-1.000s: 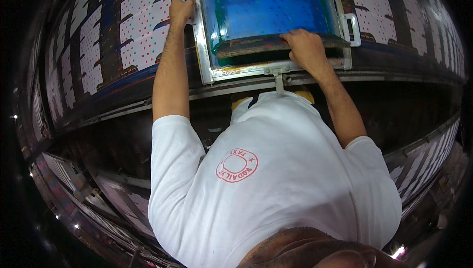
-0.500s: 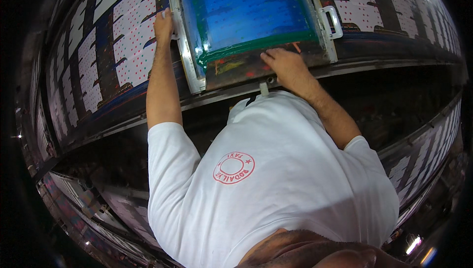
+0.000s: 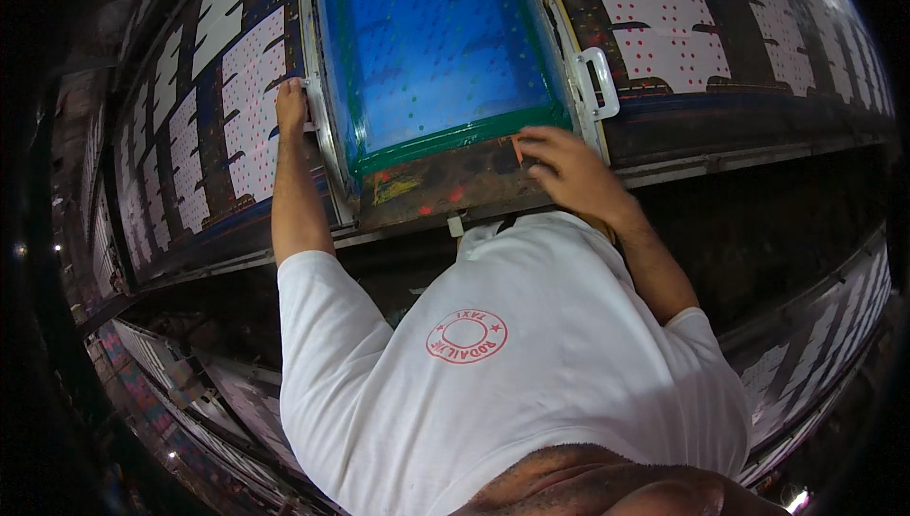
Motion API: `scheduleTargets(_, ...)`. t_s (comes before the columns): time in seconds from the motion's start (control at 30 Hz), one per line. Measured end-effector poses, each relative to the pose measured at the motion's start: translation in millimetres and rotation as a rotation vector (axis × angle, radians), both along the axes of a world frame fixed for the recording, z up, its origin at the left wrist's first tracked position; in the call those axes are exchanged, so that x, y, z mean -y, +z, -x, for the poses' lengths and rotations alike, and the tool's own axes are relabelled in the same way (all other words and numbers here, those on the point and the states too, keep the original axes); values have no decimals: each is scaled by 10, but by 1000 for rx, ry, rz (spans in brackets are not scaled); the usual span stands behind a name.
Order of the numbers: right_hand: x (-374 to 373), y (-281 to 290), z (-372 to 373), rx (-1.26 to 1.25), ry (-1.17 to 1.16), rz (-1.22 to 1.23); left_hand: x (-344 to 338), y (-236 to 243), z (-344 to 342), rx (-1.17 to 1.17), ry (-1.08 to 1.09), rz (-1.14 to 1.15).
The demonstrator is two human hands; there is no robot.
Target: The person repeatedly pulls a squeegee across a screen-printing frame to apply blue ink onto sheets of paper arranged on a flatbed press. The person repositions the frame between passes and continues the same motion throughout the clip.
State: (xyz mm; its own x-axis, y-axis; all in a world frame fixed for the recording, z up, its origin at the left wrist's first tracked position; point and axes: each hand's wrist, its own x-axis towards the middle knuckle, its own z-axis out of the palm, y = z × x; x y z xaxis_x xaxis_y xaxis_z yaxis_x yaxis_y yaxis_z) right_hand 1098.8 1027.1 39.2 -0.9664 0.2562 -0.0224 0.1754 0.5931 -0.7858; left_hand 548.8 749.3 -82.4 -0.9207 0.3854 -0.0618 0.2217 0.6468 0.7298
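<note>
Left hand (image 3: 290, 106) grips with closed fingers the side of the metal-framed blue printing screen (image 3: 431, 42); right hand (image 3: 564, 170) rests with spread fingers on its ink-stained near edge

Metal-framed printing screen (image 3: 436, 61), blue mesh, green-edged, lying flat on the printing table

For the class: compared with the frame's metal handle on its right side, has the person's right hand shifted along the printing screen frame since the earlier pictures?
Yes. The right hand now lies closer to the metal handle, toward the frame's right corner.
</note>
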Motion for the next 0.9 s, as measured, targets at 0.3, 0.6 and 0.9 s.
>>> scheduleTargets(0.3, -986, -540, -269, 15, -713, 296, -122, 298, -292, 301, 124, -162)
scheduleTargets(0.6, -1066, -620, -74, 11, -750, 686, -92, 237, -276, 322, 104, -221)
scheduleTargets(0.9, -1075, -119, -75, -162, -626, 742, -42, 401, -276, 472, 104, -218)
